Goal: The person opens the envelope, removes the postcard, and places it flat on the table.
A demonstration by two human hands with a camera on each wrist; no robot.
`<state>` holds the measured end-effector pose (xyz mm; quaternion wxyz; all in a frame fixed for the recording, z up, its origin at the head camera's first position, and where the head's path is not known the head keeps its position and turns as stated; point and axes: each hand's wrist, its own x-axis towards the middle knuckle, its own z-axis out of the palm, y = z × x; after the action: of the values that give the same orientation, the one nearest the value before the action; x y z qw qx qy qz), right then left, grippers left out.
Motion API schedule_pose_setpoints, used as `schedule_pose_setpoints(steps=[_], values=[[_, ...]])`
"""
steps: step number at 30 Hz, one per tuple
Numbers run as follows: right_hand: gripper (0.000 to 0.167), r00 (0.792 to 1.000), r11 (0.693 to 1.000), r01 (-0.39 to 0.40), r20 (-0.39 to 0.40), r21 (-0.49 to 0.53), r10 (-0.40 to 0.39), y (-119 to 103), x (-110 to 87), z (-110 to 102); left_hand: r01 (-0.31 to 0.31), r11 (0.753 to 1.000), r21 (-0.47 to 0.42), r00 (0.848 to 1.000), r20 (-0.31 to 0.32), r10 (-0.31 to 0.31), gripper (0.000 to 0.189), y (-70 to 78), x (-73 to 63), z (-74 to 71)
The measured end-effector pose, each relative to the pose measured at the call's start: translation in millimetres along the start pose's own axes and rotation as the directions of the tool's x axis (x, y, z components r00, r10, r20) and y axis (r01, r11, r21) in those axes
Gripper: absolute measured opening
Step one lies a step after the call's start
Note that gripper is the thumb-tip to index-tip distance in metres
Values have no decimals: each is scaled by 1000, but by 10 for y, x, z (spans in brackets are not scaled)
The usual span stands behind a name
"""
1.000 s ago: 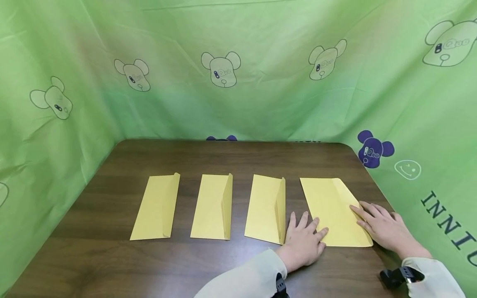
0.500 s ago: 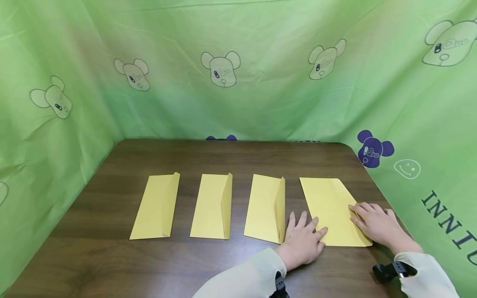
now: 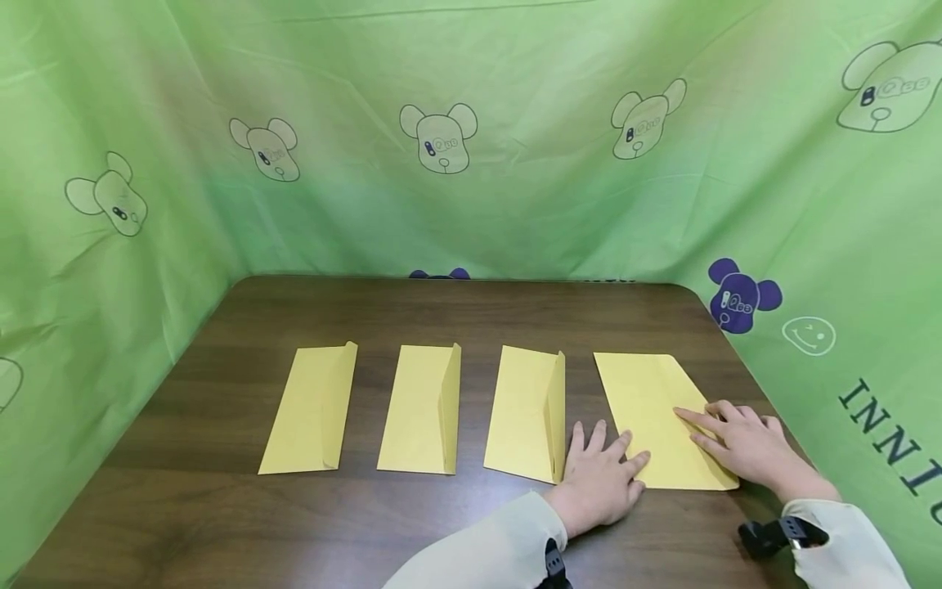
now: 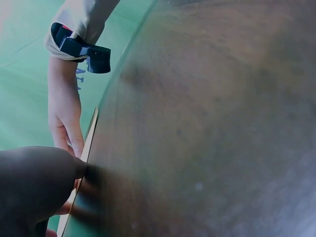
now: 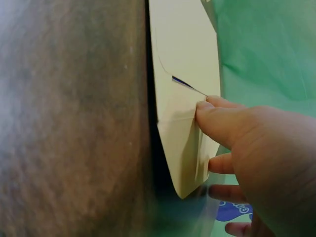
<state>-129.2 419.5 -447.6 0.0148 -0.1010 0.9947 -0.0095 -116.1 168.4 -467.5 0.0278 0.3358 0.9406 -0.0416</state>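
On the table's right lies a yellow envelope [image 3: 648, 401] with its flap [image 5: 180, 158] unfolded toward the right. My left hand [image 3: 599, 474] rests with spread fingers on its left near edge; the left wrist view shows that hand dark and close, and the envelope edge-on. My right hand [image 3: 746, 442] reaches over the right side, index finger stretched out across the paper. In the right wrist view, thumb and index fingertips touch the envelope at its mouth [image 5: 181, 81], where a narrow dark slit shows. The other right-hand fingers are spread beside the flap.
Three more yellow envelopes, a left one [image 3: 305, 417], a middle one [image 3: 415, 409] and a right one [image 3: 518, 413], lie in a row, flaps partly raised on their right sides. A green printed cloth [image 3: 441, 221] surrounds the brown wooden table [image 3: 221, 523].
My right hand has shifted slightly left, and its index finger now reaches farther over the envelope. The left hand and the other envelopes have stayed in place.
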Motion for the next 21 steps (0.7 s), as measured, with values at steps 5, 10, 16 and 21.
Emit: schedule_pose_setpoints(steps=[5, 10, 16, 21], values=[[40, 999, 998, 47, -18, -36, -48, 41, 34, 2, 7, 1000, 0, 1000, 6, -7, 45, 1, -1, 3], [37, 990, 989, 118, -62, -86, -123, 123, 65, -12, 10, 1000, 14, 1000, 20, -10, 46, 17, 4, -12], [44, 985, 982, 153, -63, -112, -160, 151, 12, 13, 14, 1000, 16, 999, 32, -14, 46, 29, 2, 4], [47, 986, 984, 146, -68, -101, -154, 148, -4, 37, 13, 1000, 14, 1000, 20, -14, 45, 9, 1, 10]])
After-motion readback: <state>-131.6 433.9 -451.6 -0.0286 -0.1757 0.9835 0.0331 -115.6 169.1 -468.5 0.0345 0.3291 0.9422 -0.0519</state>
